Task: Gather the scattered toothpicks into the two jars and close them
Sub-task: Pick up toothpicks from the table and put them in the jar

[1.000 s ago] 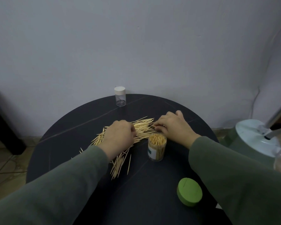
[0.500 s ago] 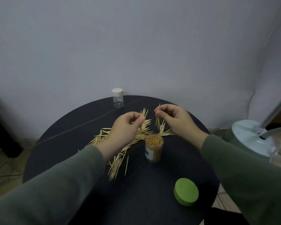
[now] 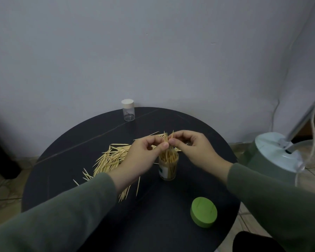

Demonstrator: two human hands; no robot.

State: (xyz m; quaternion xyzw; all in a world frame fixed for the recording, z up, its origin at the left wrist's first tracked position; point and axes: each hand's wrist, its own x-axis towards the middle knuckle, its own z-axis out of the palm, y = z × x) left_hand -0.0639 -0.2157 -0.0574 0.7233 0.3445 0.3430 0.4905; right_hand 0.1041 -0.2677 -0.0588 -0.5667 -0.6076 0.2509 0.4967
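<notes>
Pinching a small bunch of toothpicks [image 3: 166, 140] between them, the left hand [image 3: 144, 157] and right hand [image 3: 193, 150] meet just above the open jar [image 3: 168, 167] (already packed). Loose toothpicks [image 3: 111, 159] lie left; the capped jar [image 3: 128, 110] stands far, the green lid [image 3: 204, 211] near.

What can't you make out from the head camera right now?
- How many toothpicks each hand holds: too thin, fingers cover them.
- Toothpicks under the left hand and its sleeve: hidden.
- Whether the far capped jar holds anything: too small.
- How full the open jar is: its label and the hands cover it.
</notes>
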